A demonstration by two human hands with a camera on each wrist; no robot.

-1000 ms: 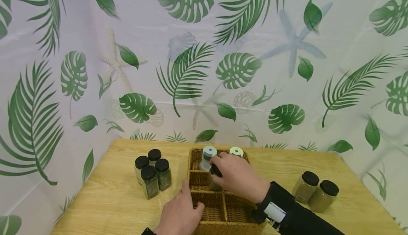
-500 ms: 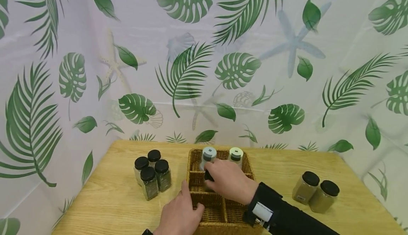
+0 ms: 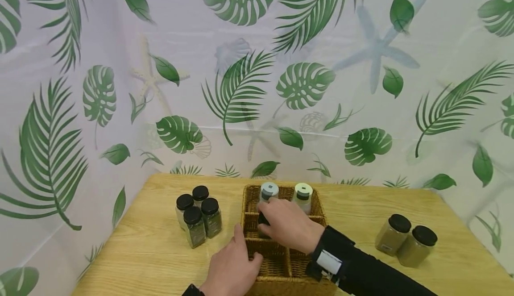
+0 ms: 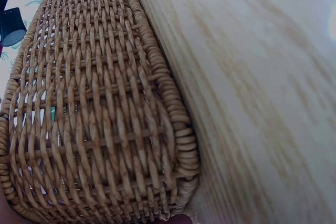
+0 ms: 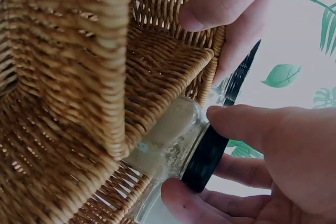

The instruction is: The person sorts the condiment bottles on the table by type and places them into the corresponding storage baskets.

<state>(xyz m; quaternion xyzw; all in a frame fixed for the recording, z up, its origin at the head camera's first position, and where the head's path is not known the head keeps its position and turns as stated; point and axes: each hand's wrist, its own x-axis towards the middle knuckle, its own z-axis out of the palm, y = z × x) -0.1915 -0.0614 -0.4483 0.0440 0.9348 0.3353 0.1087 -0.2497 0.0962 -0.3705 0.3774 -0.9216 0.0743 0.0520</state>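
Observation:
A compartmented wicker basket (image 3: 289, 287) stands on the table. My right hand (image 3: 291, 224) reaches into its middle row and grips a glass spice jar (image 5: 173, 135) by the black lid (image 5: 205, 156). The jar sits partly within the left middle compartment, its base hidden by wicker. My left hand (image 3: 234, 264) holds the basket's left wall, thumb inside and fingers outside. Its thumb (image 5: 202, 14) also shows in the right wrist view, and the wicker side (image 4: 94, 98) fills much of the left wrist view. Behind my right hand stand bottles with a pale blue top (image 3: 269, 189) and a pale green top (image 3: 303, 189).
Several black-lidded spice jars (image 3: 195, 231) cluster left of the basket on the wooden table (image 3: 152, 242). To its right, two fuller jars (image 3: 391, 235) stand close together. A leaf-printed cloth (image 3: 249, 108) hangs behind the table.
My right hand has moved left and slightly down with the jar, lower into the left middle compartment. The left hand keeps its place on the basket wall. The head view has shifted slightly.

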